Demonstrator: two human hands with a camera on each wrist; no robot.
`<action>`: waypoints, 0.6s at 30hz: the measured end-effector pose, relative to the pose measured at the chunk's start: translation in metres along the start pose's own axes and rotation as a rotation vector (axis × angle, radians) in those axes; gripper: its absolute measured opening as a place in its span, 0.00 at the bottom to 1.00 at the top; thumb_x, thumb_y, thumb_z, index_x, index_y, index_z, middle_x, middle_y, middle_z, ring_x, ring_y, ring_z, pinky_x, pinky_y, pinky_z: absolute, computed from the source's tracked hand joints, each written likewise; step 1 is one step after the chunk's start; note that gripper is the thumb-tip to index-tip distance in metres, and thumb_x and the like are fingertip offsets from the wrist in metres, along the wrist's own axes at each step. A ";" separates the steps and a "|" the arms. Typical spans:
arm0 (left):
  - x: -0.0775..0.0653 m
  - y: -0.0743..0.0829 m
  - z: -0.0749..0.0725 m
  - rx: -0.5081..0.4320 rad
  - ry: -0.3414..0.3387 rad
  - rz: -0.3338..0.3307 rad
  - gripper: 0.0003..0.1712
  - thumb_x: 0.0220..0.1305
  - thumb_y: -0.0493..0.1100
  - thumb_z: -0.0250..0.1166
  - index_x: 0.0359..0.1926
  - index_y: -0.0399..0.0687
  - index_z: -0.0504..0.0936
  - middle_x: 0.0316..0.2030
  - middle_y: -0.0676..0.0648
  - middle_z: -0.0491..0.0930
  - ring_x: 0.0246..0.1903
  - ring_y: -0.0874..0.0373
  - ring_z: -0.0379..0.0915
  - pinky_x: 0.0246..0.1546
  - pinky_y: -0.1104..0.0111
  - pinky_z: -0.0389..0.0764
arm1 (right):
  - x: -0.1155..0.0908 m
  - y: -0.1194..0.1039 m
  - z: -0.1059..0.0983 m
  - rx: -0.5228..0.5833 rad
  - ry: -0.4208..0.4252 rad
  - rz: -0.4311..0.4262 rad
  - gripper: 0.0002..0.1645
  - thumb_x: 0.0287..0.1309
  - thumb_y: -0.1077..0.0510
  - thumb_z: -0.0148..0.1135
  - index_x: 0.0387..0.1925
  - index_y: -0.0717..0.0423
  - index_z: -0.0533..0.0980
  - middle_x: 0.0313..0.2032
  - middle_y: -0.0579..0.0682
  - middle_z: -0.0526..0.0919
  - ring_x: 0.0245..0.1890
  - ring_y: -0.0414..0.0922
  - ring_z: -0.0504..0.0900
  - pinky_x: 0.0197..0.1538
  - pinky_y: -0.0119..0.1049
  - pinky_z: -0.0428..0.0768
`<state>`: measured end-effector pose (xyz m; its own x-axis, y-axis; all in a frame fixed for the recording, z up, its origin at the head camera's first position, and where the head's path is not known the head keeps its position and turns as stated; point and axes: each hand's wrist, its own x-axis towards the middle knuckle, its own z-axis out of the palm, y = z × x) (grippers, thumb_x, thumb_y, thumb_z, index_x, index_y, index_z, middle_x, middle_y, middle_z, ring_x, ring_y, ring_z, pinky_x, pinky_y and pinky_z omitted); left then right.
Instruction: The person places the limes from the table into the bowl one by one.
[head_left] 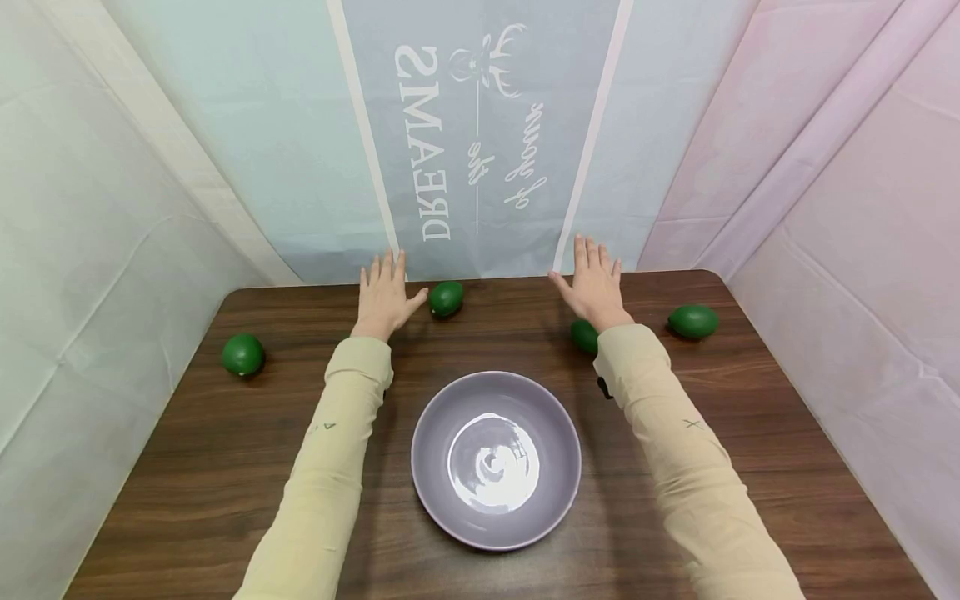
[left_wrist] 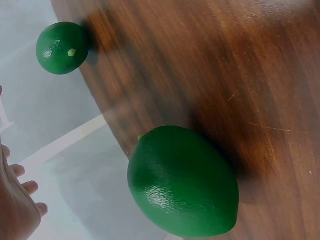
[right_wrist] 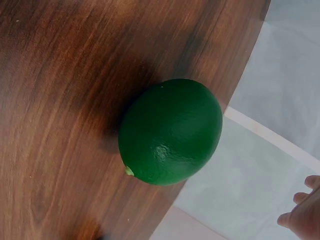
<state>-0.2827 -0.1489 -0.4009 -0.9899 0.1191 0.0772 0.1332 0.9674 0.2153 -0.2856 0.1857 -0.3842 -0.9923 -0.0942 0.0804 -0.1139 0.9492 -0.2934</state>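
Both hands reach over the far part of the desk [head_left: 187,500]; the left hand [head_left: 383,298] has its fingers straight and slightly spread, and holds nothing; the right hand [head_left: 596,288] is equally extended, its thumb wide apart, and holds nothing; I judge this to be a step of reaching, with no grasp made; to take a lime, the next move would call for lowering a hand and bending its fingers around the fruit.

One lime [head_left: 447,299] lies just right of the left thumb; a second lime [head_left: 583,337] is partly covered by the right wrist; a third lime [head_left: 243,356] is well left of the left hand; a fourth lime [head_left: 693,322] is right of the right hand; the bowl [head_left: 496,467] stands between the forearms, nearer than both hands.

The limes look dark green, shiny and rounded; below the left wrist a near lime [left_wrist: 182,182] shows finely pitted skin; I cannot tell whether it is among these four.
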 end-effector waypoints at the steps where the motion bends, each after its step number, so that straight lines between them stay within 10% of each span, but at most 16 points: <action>1: 0.000 0.000 0.000 0.003 -0.002 0.001 0.46 0.63 0.64 0.47 0.71 0.45 0.41 0.70 0.38 0.39 0.68 0.41 0.35 0.66 0.48 0.36 | 0.000 0.000 0.000 0.002 0.000 0.000 0.49 0.62 0.33 0.39 0.70 0.56 0.34 0.70 0.60 0.39 0.69 0.58 0.36 0.65 0.60 0.35; 18: -0.004 0.001 -0.005 -0.017 -0.028 0.074 0.45 0.64 0.62 0.48 0.71 0.44 0.42 0.70 0.38 0.40 0.68 0.41 0.34 0.66 0.49 0.34 | -0.006 0.001 -0.009 0.000 -0.034 -0.026 0.49 0.62 0.35 0.42 0.70 0.56 0.35 0.69 0.62 0.42 0.68 0.60 0.39 0.66 0.59 0.39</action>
<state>-0.2788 -0.1494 -0.3956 -0.9782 0.1968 0.0664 0.2069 0.9517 0.2267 -0.2792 0.1903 -0.3765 -0.9900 -0.1296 0.0552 -0.1401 0.9462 -0.2915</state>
